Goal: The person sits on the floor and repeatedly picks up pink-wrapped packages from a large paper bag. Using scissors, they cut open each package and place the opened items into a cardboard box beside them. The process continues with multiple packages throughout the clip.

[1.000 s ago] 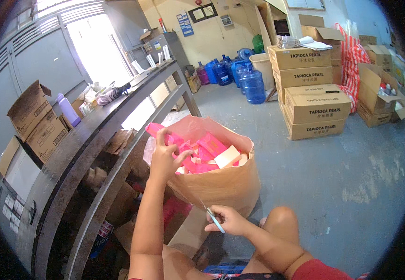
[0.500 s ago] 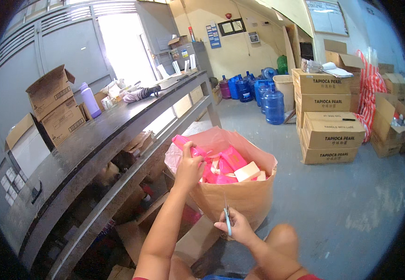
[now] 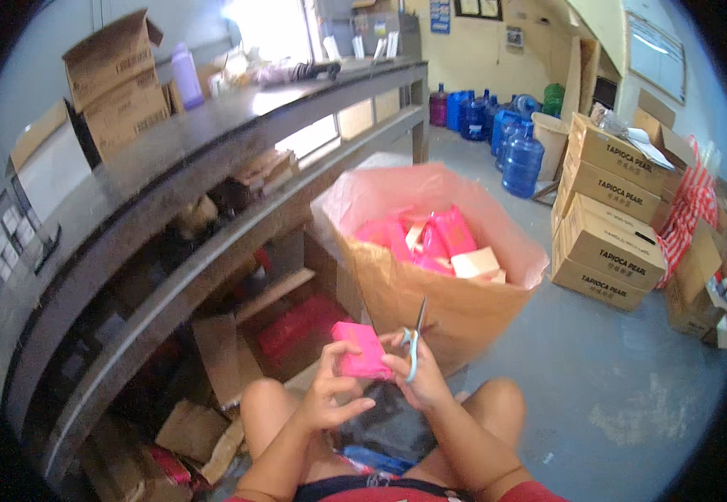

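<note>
A small pink-wrapped block is pinched in my left hand, above my lap. My right hand holds scissors with light-blue handles, blades pointing up and away from me. The right thumb also touches the block's right end. Just beyond my hands stands a large brown paper sack with its mouth wide, holding several pink packets and a few pale unwrapped blocks.
Along the left runs a dark bench with cartons and a purple bottle. Beneath it, an open carton holds pink packets. Stacked cartons stand at right; blue water jugs stand farther back.
My left hand has moved from the sack's rim down toward my lap with the pink block, meeting my right hand. The view has tilted down and shifted left.
</note>
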Demonstrator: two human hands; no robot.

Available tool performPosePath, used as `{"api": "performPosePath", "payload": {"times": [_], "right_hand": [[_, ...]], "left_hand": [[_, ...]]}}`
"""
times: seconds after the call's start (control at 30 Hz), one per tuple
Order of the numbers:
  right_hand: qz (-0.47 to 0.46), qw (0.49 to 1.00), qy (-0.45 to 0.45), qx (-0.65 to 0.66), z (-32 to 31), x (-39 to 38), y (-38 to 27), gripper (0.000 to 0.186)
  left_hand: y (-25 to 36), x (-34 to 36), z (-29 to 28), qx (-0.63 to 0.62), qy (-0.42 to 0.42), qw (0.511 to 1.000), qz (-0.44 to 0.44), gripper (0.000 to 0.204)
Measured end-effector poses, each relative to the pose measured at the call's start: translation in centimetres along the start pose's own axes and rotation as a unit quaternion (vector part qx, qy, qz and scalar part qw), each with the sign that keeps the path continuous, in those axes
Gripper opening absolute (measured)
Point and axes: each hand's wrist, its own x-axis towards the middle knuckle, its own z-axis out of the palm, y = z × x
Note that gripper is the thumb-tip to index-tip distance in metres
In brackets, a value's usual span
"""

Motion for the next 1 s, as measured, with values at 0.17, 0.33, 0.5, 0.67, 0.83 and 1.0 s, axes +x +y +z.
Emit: {"api": "performPosePath", "payload": {"times": [0.17, 0.33, 0.5, 0.67, 0.83, 1.0], "right_hand": [[0.018, 0.999, 0.024, -0.042, -0.5, 0.9, 2.0, 0.044], [0.013, 0.998, 0.018, -0.064, 0.2, 0.9, 1.7, 0.045], [0.008, 0.986, -0.028, -0.165, 0.7, 0.9, 3.1, 0.045], [-0.006, 0.969, 0.013, -0.247, 0.2, 1.2, 2.9, 0.043], [0.212, 0.926, -0.099, -0.296, -1.2, 1.2, 1.3, 0.02], [0.33, 0.874, -0.176, -0.31, -2.1, 1.6, 4.1, 0.029]], "left_hand": [[-3.2, -3.2, -0.8, -0.042, 0.01, 0.997, -0.06, 0.026], [-5.5, -3.4, -0.8, -0.401, 0.235, 0.861, -0.206, 0.063], [-7.8, -1.5, 1.2, -0.641, 0.122, 0.707, -0.272, 0.08], [-9.6, 0.9, -0.6, -0.682, 0.234, 0.635, -0.278, 0.072], [-12.2, 2.8, -4.6, -0.638, 0.336, 0.658, -0.214, 0.076], [-14.0, 1.3, -3.9, -0.652, 0.394, 0.602, -0.239, 0.076]]}}
